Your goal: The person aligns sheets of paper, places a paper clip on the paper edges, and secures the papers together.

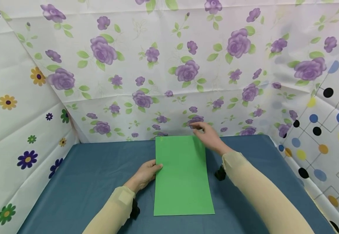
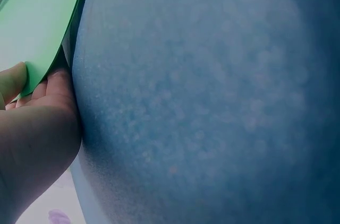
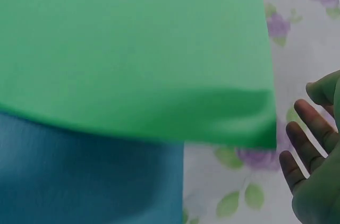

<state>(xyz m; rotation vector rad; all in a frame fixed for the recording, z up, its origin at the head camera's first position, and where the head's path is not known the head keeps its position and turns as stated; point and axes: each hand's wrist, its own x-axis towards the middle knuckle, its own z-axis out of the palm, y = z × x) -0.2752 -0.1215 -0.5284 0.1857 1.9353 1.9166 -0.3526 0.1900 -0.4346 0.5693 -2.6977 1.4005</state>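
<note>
A flat green sheet [image 1: 182,178], taller than wide, lies lengthwise over the blue-covered table [image 1: 108,175]. My left hand [image 1: 147,174] pinches its left edge, thumb on top and fingers underneath. In the left wrist view the thumb presses the green sheet [image 2: 42,22] from above, and that edge is lifted off the cloth. My right hand [image 1: 205,135] hovers by the sheet's far right corner with nothing in it. The right wrist view shows the right hand's fingers [image 3: 305,144] loosely bent, apart from the sheet's corner [image 3: 260,128]. A small yellow mark [image 1: 161,139] shows near the far left corner.
A white cloth with purple roses [image 1: 187,71] hangs behind the table's far edge. On the left hangs a flowered cloth [image 1: 17,130], on the right a dotted cloth [image 1: 321,136]. Dark wrist devices [image 1: 220,174] sit under both sleeves.
</note>
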